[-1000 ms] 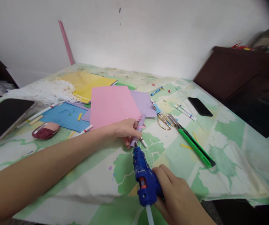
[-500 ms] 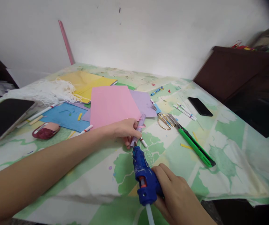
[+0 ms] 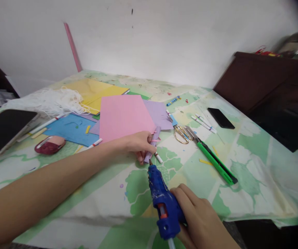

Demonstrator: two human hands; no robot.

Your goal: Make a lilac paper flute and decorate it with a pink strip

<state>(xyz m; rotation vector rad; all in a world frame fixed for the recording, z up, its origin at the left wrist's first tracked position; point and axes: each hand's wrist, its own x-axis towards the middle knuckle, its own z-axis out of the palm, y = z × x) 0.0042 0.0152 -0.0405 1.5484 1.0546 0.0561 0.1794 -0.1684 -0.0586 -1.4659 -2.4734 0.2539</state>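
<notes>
Near the middle of the table, my left hand [image 3: 141, 144] pinches a small purple paper roll [image 3: 155, 138] with a pink strip around it. My right hand [image 3: 199, 214] is wrapped round the handle of a blue glue gun [image 3: 161, 200], whose nozzle points at the lower end of the roll; whether it touches is hard to tell. A glue stick protrudes from the gun's rear. A pink sheet [image 3: 125, 116] lies just behind my left hand, and a white marker [image 3: 158, 158] rests beside the roll.
Gold-handled scissors [image 3: 182, 135] and a green cutter [image 3: 216, 162] lie to the right, with a black phone [image 3: 220, 118] beyond. On the left are a large dark device [image 3: 6, 129], white string [image 3: 52, 102], a maroon object [image 3: 50, 145] and blue paper [image 3: 73, 129].
My right hand has moved the glue gun slightly down and to the right, its nozzle a little lower. My left hand keeps its hold on the purple roll.
</notes>
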